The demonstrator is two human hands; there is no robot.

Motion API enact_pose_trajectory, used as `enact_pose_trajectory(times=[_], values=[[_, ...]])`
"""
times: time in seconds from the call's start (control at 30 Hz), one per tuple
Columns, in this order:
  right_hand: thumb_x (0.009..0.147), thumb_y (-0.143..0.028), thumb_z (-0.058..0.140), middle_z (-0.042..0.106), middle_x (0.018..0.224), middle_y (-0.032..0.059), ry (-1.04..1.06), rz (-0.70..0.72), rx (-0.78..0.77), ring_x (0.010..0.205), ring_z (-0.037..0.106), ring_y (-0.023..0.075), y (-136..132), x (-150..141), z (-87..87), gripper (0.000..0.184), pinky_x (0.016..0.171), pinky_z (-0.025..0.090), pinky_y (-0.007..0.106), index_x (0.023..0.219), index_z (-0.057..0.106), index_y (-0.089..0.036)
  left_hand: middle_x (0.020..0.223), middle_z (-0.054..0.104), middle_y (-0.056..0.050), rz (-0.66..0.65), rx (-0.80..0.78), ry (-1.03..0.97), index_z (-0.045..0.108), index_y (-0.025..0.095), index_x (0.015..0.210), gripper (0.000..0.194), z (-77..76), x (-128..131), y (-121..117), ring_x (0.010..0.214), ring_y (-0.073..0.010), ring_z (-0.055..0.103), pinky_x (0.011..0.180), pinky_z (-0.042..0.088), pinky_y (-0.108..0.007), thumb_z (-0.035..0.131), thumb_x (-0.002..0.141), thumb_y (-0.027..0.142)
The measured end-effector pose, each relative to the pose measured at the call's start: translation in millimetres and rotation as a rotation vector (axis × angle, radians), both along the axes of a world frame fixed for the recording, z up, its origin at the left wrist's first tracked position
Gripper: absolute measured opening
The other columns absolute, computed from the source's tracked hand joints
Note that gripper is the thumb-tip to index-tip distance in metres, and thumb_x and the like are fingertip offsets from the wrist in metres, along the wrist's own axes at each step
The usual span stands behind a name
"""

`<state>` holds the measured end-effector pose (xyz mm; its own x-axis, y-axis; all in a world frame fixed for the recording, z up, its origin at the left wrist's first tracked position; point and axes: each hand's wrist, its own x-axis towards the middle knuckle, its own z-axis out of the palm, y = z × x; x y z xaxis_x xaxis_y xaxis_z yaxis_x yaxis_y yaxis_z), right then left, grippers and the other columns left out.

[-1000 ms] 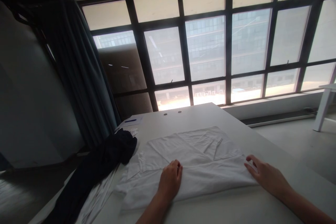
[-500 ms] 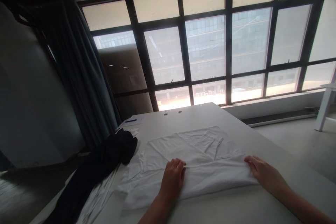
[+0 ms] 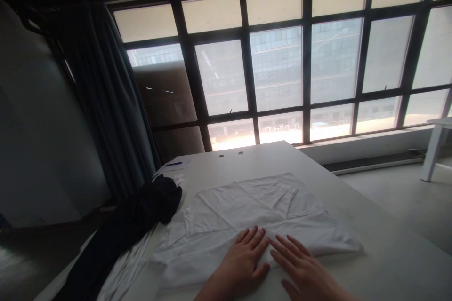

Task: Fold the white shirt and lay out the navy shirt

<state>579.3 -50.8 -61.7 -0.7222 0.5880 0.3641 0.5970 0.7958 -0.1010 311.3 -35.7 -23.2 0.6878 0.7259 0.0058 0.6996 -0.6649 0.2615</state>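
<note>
A white garment (image 3: 247, 211) lies on the worktop (image 3: 271, 156), well short of its far edge, spreading beyond the fingers (image 3: 254, 239). The left hand (image 3: 243, 257) and right hand (image 3: 304, 268) rest side by side on its near part, fingers outstretched, grasping nothing.

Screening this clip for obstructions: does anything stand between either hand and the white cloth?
Nothing visible does. The left hand and right hand are side by side, fingers apparently resting on the near part of the white cloth. The dark cloth lies off to the left, away from both.
</note>
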Motion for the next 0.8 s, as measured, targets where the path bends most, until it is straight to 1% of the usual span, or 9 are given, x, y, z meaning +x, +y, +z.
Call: enact_pose_trajectory(times=[0.03,0.1,0.2,0.33,0.47,0.57,0.63,0.7,0.8], values=[[0.092,-0.031,0.054,0.035,0.162,0.0049,-0.006,0.025,-0.031,0.149,0.031,0.0280,-2.4,-11.0,0.9,0.068,0.122,0.026,0.045,0.157,0.034,-0.025,0.167,0.017,0.002,-0.005,0.005,0.003,0.016,0.038,0.160,0.067,-1.3,0.1,0.7,0.154,-0.0250,0.015,0.125,0.018,-0.050,0.046,0.101,0.050],[0.095,-0.037,0.052,0.032,0.163,0.0059,-0.002,0.004,-0.089,0.150,0.027,0.0301,-2.5,-20.9,0.7,0.072,0.123,0.023,0.048,0.160,0.024,-0.023,0.167,0.016,0.003,-0.011,0.018,0.005,0.012,0.038,0.160,0.068,-5.3,0.5,2.4,0.154,-0.0239,0.014,0.126,0.018,-0.049,0.046,0.101,0.045],[0.099,-0.049,0.046,0.031,0.163,0.0056,0.006,-0.096,-0.156,0.149,0.027,0.0351,2.5,-16.2,-5.3,0.072,0.122,0.020,0.058,0.161,0.018,-0.028,0.167,0.012,0.005,-0.011,0.039,0.009,0.008,0.039,0.160,0.069,-11.9,1.9,4.9,0.154,-0.0232,0.012,0.126,0.016,-0.049,0.045,0.102,0.038],[0.097,-0.063,0.041,0.028,0.164,0.0035,-0.003,-0.289,-0.200,0.149,0.024,0.0425,13.8,-1.4,-16.7,0.070,0.117,0.017,0.070,0.159,0.022,-0.034,0.167,0.010,0.005,0.016,0.065,0.009,0.008,0.037,0.160,0.066,-15.8,1.4,5.3,0.155,-0.0228,0.010,0.127,0.014,-0.047,0.042,0.103,0.042],[0.100,-0.064,0.030,0.030,0.163,0.0014,-0.040,-0.501,-0.223,0.149,0.023,0.0439,33.1,18.9,-25.9,0.062,0.114,0.015,0.075,0.155,0.033,-0.037,0.167,0.006,0.003,0.094,0.084,0.024,0.009,0.038,0.160,0.065,-16.3,-13.3,2.8,0.155,-0.0259,0.008,0.127,0.014,-0.049,0.037,0.104,0.054],[0.101,-0.060,0.027,0.031,0.162,-0.0002,-0.056,-0.590,-0.213,0.149,0.025,0.0405,48.3,44.1,-34.3,0.058,0.115,0.017,0.072,0.153,0.036,-0.038,0.167,0.002,0.003,0.172,0.105,0.065,0.007,0.041,0.159,0.067,-19.1,-38.4,1.8,0.154,-0.0295,0.008,0.125,0.015,-0.054,0.036,0.102,0.060],[0.099,-0.061,0.029,0.032,0.162,0.0008,-0.058,-0.623,-0.187,0.150,0.025,0.0381,56.8,64.9,-41.2,0.060,0.117,0.017,0.068,0.154,0.037,-0.036,0.167,0.003,0.003,0.224,0.132,0.094,0.005,0.040,0.159,0.070,-22.3,-62.2,1.7,0.154,-0.0309,0.009,0.124,0.015,-0.056,0.036,0.101,0.063],[0.097,-0.064,0.031,0.033,0.162,0.0025,-0.051,-0.646,-0.155,0.150,0.026,0.0369,63.4,85.9,-48.2,0.064,0.118,0.017,0.066,0.154,0.037,-0.034,0.167,0.007,0.002,0.282,0.159,0.126,0.005,0.039,0.159,0.071,-26.0,-91.2,1.5,0.154,-0.0315,0.012,0.124,0.016,-0.056,0.035,0.101,0.065],[0.096,-0.065,0.031,0.034,0.161,0.0029,-0.036,-0.640,-0.113,0.149,0.028,0.0349,70.1,110.6,-57.0,0.066,0.119,0.021,0.062,0.154,0.037,-0.033,0.166,0.013,0.002,0.389,0.179,0.185,0.010,0.040,0.159,0.067,-31.2,-140.3,-0.7,0.153,-0.0304,0.018,0.123,0.019,-0.055,0.033,0.101,0.065]])
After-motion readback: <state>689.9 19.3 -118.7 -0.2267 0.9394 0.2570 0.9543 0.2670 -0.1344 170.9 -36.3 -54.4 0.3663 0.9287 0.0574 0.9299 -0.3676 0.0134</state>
